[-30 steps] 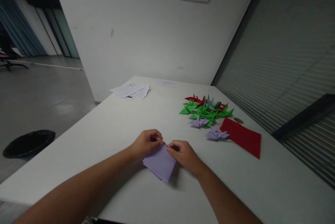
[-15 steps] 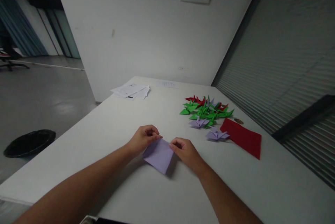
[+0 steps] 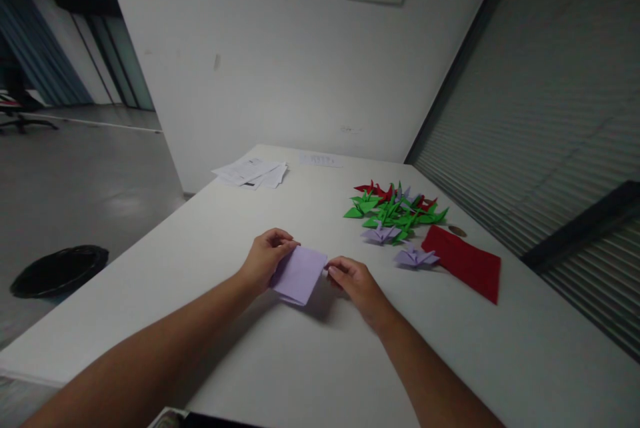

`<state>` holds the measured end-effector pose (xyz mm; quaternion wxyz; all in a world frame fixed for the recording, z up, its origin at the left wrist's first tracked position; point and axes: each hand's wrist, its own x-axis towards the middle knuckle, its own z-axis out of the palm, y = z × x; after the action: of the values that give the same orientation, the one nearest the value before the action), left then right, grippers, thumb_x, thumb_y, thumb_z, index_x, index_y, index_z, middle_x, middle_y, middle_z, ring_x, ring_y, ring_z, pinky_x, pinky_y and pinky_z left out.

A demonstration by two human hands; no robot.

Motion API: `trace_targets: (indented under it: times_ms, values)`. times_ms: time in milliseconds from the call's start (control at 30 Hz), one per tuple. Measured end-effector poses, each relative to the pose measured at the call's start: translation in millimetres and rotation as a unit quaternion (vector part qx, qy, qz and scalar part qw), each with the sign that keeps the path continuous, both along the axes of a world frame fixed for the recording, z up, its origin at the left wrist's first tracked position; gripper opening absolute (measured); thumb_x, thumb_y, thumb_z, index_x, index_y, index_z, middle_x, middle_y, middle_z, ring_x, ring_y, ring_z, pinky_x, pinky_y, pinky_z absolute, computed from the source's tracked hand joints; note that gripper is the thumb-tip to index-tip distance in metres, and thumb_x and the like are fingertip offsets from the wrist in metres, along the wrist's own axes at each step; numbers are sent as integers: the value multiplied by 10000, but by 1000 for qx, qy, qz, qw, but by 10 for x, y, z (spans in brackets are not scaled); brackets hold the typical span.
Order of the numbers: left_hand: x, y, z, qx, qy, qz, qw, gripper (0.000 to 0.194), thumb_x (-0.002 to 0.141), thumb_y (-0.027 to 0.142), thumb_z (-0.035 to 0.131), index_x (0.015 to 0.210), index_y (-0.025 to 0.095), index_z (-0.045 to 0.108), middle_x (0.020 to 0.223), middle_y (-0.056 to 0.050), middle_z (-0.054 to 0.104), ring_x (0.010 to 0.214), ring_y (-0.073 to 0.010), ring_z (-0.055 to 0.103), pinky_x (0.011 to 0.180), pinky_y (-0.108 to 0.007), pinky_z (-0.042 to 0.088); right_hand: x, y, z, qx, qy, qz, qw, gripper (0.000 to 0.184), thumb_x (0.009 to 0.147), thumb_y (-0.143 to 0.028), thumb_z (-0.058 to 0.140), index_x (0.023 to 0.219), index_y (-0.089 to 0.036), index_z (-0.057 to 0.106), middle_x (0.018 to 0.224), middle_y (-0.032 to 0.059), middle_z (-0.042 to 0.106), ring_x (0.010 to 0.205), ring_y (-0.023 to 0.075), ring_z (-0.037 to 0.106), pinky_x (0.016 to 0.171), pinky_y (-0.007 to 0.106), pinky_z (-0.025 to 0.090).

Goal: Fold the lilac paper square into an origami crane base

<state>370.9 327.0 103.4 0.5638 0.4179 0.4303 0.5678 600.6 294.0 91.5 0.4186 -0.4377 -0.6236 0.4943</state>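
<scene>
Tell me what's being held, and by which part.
A folded, squarish light-purple paper: the left hand holds its upper-left edge; the right hand is at its right corner, grip unclear.

The folded sheet [image 3: 300, 273] is lilac paper, matt and smooth. The cranes [image 3: 395, 209] look like matt paper too, crisply creased, as does the flat red sheet [image 3: 464, 263]. The table [image 3: 240, 355] has a smooth white surface with a faint sheen. Thin black plastic, glossy and wrinkled, lines the bin [image 3: 60, 271]. The floor [image 3: 120, 195] is smooth grey and softly reflective.
</scene>
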Motion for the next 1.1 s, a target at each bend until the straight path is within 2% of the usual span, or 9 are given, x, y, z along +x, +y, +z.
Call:
trace_targets:
  times_ms: [167, 367, 633, 767, 900, 1100]
  values:
    - [40, -26, -13, -1, -1, 0, 1000, 350, 615, 341, 896, 809, 176, 655, 738, -18, 718, 608, -136, 612, 556, -237, 416, -41, -11, -79, 8, 12, 47, 999, 352, 833, -497, 766, 932, -163, 709, 876, 51, 697, 810, 197, 623, 753, 309, 460]
    - [85, -69, -23, 11, 26, -26, 999, 300, 636, 318, 885, 785, 172, 669, 729, -5, 690, 611, -122, 593, 571, -234, 418, -57, -22, -52, 52, -17, 33, 998, 374, 857, -538, 733, 855, -164, 714, 787, 22, 616, 756, 186, 559, 683, 290, 415]
    - [63, -96, -58, 41, 43, -185, 981, 302, 591, 251, 928, 758, 141, 702, 715, -3, 675, 662, -113, 590, 628, -232, 428, -30, -65, 84, 77, -39, 8, 996, 386, 889, -525, 689, 751, -164, 682, 756, 5, 541, 745, 175, 514, 680, 284, 386]
    - [45, -93, -46, 25, 62, -224, 972, 350, 554, 228, 945, 815, 140, 730, 754, -15, 703, 672, -128, 614, 636, -245, 453, -41, -85, 111, 58, -22, 18, 998, 407, 871, -556, 705, 745, -172, 666, 754, -1, 546, 742, 172, 511, 678, 279, 389]
    - [27, -113, -10, 17, 71, -254, 965, 283, 632, 277, 921, 814, 135, 756, 766, -50, 729, 685, -145, 642, 660, -265, 480, -57, -96, 118, 50, -25, 34, 998, 484, 840, -629, 717, 687, -180, 624, 697, -9, 536, 701, 166, 493, 652, 277, 372]
    - [55, -154, -10, 16, 20, -315, 949, 279, 638, 268, 928, 822, 150, 754, 787, -44, 739, 697, -143, 656, 712, -281, 498, -64, -108, 103, 43, -43, 71, 996, 496, 859, -655, 689, 721, -181, 648, 696, -4, 566, 701, 169, 505, 655, 278, 380]
